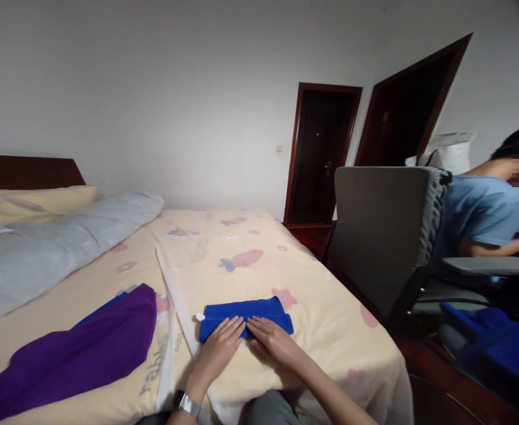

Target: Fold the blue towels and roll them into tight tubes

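A blue cloth [250, 308], folded into a narrow rectangle, lies on the bed with a small white tag [200, 317] sticking out at its left end. My left hand [224, 342] rests flat on the front left part of the cloth, fingers stretched out. Beside it, my right hand [271, 337] lies on the front right part, its fingers also extended, the fingertips of both hands close together near the middle. A purple cloth [91, 348] is spread loosely to the left, partly covering another blue cloth [109, 306].
The bed has a cream patterned sheet [206, 242]. A grey rolled quilt [65, 242] and a yellow pillow [51, 202] lie at the left. Right of the bed, a person in a blue shirt [485, 206] sits on a grey chair [378, 230]. Dark doors [319, 153] stand behind.
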Demonstrator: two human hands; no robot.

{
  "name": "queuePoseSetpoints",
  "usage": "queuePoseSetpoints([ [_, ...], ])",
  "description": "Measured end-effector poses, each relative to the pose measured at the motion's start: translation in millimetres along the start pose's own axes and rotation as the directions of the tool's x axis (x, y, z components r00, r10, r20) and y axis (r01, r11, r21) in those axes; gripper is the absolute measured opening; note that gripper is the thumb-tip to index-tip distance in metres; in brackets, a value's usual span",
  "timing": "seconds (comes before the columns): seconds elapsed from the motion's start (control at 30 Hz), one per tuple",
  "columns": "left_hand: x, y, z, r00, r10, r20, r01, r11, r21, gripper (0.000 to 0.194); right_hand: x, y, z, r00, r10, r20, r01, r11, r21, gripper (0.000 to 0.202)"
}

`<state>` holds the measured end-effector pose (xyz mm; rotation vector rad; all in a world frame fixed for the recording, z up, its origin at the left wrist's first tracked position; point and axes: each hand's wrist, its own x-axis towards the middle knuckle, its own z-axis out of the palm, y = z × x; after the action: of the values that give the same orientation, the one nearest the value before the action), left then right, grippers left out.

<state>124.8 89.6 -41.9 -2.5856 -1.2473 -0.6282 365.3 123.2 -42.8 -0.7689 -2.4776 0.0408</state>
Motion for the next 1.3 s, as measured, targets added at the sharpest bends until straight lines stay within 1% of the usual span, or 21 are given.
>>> queuePoseSetpoints([
  [0.07, -1, -5, 3.9, 0.999, -0.01, 0.044, 0.011, 1.0, -0.022, 0.053, 3, 1, 6, 1.0, -0.018, 0.022, 0.017, 0.999, 0.028, 0.048],
  [0.13, -5, -15, 1.4, 0.996, -0.036, 0.076, 0.042, 0.997, -0.072, 0.054, -1, 9, 5, 1.0, -0.013, 0.015, 0.012, 0.999, 0.053, 0.047],
  [0.2, -12, -26, -5.2, 0.991, -0.081, 0.102, 0.094, 0.987, -0.133, 0.053, -10, 20, -1, 1.0, 0.008, 0.002, -0.008, 0.997, 0.073, 0.045],
  [0.3, -20, -39, -15.1, 0.973, -0.175, 0.153, 0.203, 0.959, -0.198, 0.052, -27, 37, -16, 0.998, 0.071, 0.0, -0.07, 0.993, 0.094, 0.046],
  [0.4, -24, -46, -19.1, 0.955, -0.227, 0.191, 0.273, 0.924, -0.268, 0.053, -38, 48, -29, 0.989, 0.145, 0.033, -0.148, 0.98, 0.133, 0.049],
  [0.47, -23, -48, -19.3, 0.95, -0.242, 0.198, 0.297, 0.897, -0.328, 0.056, -37, 54, -34, 0.979, 0.194, 0.068, -0.203, 0.963, 0.175, 0.05],
  [0.53, -21, -51, -19.4, 0.939, -0.288, 0.189, 0.342, 0.852, -0.396, 0.055, -31, 62, -38, 0.958, 0.26, 0.123, -0.282, 0.931, 0.232, 0.048],
  [0.57, -19, -52, -19.9, 0.928, -0.324, 0.185, 0.373, 0.819, -0.436, 0.051, -27, 67, -39, 0.943, 0.296, 0.155, -0.328, 0.907, 0.265, 0.045],
  [0.63, -17, -57, -21.2, 0.899, -0.4, 0.18, 0.432, 0.735, -0.523, 0.041, -16, 79, -40, 0.909, 0.364, 0.205, -0.415, 0.842, 0.346, 0.04],
  [0.7, -14, -65, -21.2, 0.867, -0.472, 0.162, 0.468, 0.658, -0.59, 0.037, -7, 91, -40, 0.891, 0.403, 0.21, -0.455, 0.787, 0.417, 0.037],
  [0.77, -12, -76, -17.8, 0.834, -0.539, 0.118, 0.484, 0.612, -0.625, 0.039, 0, 100, -38, 0.884, 0.433, 0.174, -0.462, 0.759, 0.458, 0.038],
  [0.87, -7, -95, -5.6, 0.784, -0.619, 0.042, 0.502, 0.593, -0.63, 0.048, 6, 109, -28, 0.865, 0.496, 0.076, -0.47, 0.749, 0.467, 0.043],
  [0.93, -3, -106, 3.3, 0.759, -0.651, 0.003, 0.519, 0.603, -0.606, 0.053, 8, 113, -18, 0.833, 0.553, 0.003, -0.492, 0.739, 0.46, 0.044],
  [1.0, 1, -112, 9.1, 0.738, -0.674, -0.043, 0.54, 0.627, -0.562, 0.051, 11, 115, -8, 0.793, 0.606, -0.064, -0.525, 0.732, 0.433, 0.041],
  [1.1, 5, -112, 8.8, 0.718, -0.683, -0.137, 0.558, 0.681, -0.474, 0.044, 16, 114, 0, 0.728, 0.662, -0.18, -0.579, 0.733, 0.357, 0.038],
  [1.13, 7, -109, 6.7, 0.719, -0.673, -0.172, 0.553, 0.704, -0.446, 0.041, 18, 111, 0, 0.711, 0.664, -0.229, -0.587, 0.741, 0.326, 0.037],
  [1.17, 10, -104, 4.3, 0.733, -0.648, -0.206, 0.537, 0.737, -0.409, 0.038, 20, 107, 0, 0.709, 0.644, -0.288, -0.577, 0.764, 0.288, 0.036],
  [1.2, 13, -97, 1.9, 0.764, -0.602, -0.232, 0.506, 0.782, -0.363, 0.036, 21, 101, -1, 0.729, 0.594, -0.339, -0.545, 0.804, 0.237, 0.035],
  [1.23, 16, -90, 0.0, 0.812, -0.532, -0.242, 0.457, 0.836, -0.304, 0.034, 23, 94, -2, 0.775, 0.514, -0.367, -0.486, 0.857, 0.174, 0.033],
  [1.27, 20, -82, -1.3, 0.867, -0.443, -0.229, 0.392, 0.889, -0.236, 0.034, 24, 87, -3, 0.84, 0.408, -0.357, -0.398, 0.911, 0.105, 0.032],
  [1.3, 23, -74, -1.6, 0.916, -0.351, -0.194, 0.321, 0.932, -0.168, 0.035, 25, 79, -4, 0.904, 0.293, -0.311, -0.295, 0.955, 0.044, 0.033],
])
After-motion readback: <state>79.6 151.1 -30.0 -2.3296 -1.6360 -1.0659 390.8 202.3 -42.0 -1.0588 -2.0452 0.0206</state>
